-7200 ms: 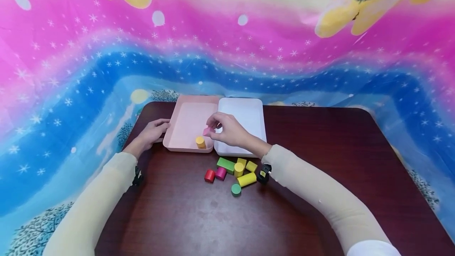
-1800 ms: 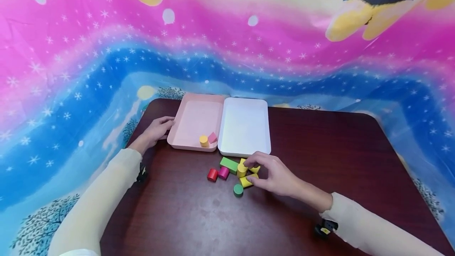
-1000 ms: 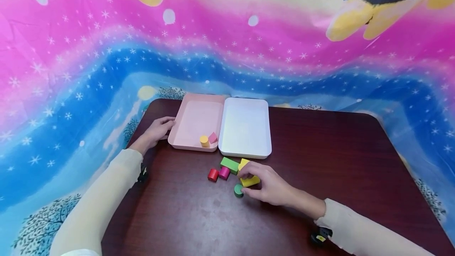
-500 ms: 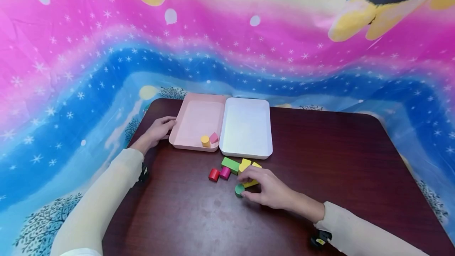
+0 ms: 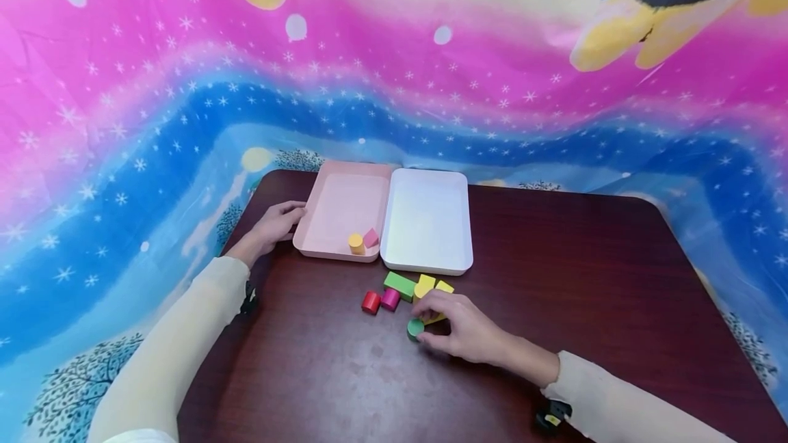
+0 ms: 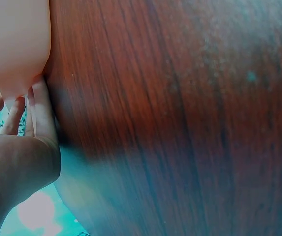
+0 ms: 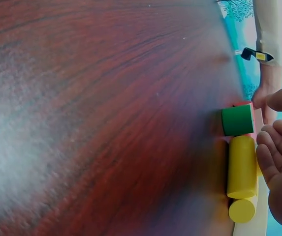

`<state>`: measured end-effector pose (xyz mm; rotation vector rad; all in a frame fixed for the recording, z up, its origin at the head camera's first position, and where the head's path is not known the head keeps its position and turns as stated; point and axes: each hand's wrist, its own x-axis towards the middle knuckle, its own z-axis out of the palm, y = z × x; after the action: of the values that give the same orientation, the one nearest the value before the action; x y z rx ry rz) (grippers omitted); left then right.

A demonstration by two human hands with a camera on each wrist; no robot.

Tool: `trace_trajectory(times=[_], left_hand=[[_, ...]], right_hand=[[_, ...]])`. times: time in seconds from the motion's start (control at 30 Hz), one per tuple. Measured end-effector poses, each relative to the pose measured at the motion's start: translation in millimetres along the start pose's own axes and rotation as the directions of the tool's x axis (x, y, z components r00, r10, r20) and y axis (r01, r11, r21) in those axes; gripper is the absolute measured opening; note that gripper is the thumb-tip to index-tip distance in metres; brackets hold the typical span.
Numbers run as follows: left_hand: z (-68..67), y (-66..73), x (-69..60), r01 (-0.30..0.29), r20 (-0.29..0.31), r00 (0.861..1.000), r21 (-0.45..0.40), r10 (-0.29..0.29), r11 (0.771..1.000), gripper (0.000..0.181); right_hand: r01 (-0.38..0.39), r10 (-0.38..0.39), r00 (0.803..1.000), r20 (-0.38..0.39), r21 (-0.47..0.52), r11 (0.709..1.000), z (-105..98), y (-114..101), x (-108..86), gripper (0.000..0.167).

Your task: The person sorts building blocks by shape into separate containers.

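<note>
My left hand [image 5: 273, 227] rests against the left edge of the pink tray [image 5: 345, 204], its extended fingers touching the tray's side. In the left wrist view, the fingertips [image 6: 41, 98] meet the tray's corner. My right hand [image 5: 464, 327] hovers at the pile of blocks, thumb and fingers spread about a green cylinder [image 5: 415, 329]. In the right wrist view, a gap shows between those fingers and the green cylinder, which stands on the table. A lying yellow cylinder [image 7: 241, 167] is beside it, partly hidden by the hand in the head view.
A white tray [image 5: 427, 221] stands right of the pink one. Inside the pink tray are an orange-yellow cylinder [image 5: 356, 245] and a pink block [image 5: 371, 238]. A green rectangular block [image 5: 400, 286], a magenta cylinder [image 5: 390, 299], a red block [image 5: 371, 303] and yellow blocks [image 5: 426, 284] lie before the trays.
The pink block, earlier in my right hand, now lies in the pink tray. That hand has come back to the pile and shifted from the yellow blocks to the green cylinder. My left hand stays put.
</note>
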<state>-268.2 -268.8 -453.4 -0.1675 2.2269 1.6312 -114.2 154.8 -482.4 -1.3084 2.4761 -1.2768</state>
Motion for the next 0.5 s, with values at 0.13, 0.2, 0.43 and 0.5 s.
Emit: trace_trajectory(times=[0.13, 0.2, 0.43, 0.5], left_hand=[[0.1, 0.7, -0.6, -0.002, -0.001, 1.0, -0.001, 0.002, 1.0, 0.054], [-0.2, 0.8, -0.6, 0.0, -0.001, 1.0, 0.002, 0.0, 1.0, 0.054], [-3.2, -13.0, 12.5, -0.004, -0.009, 1.0, -0.001, 0.004, 1.0, 0.055], [-4.6, -19.3, 17.3, -0.01, -0.015, 1.0, 0.003, 0.01, 1.0, 0.056]], right_hand=[[-0.015, 0.015, 1.0, -0.013, -0.026, 1.0, 2.3, -1.6, -1.3, 0.028], [-0.018, 0.018, 1.0, -0.02, -0.039, 0.999, 3.5, -2.1, -1.6, 0.027], [-0.001, 0.0, 1.0, -0.031, -0.06, 0.998, 7.4, -1.3, -2.8, 0.027], [0.007, -0.009, 1.0, -0.022, -0.069, 0.998, 8.5, -1.4, -3.8, 0.027]])
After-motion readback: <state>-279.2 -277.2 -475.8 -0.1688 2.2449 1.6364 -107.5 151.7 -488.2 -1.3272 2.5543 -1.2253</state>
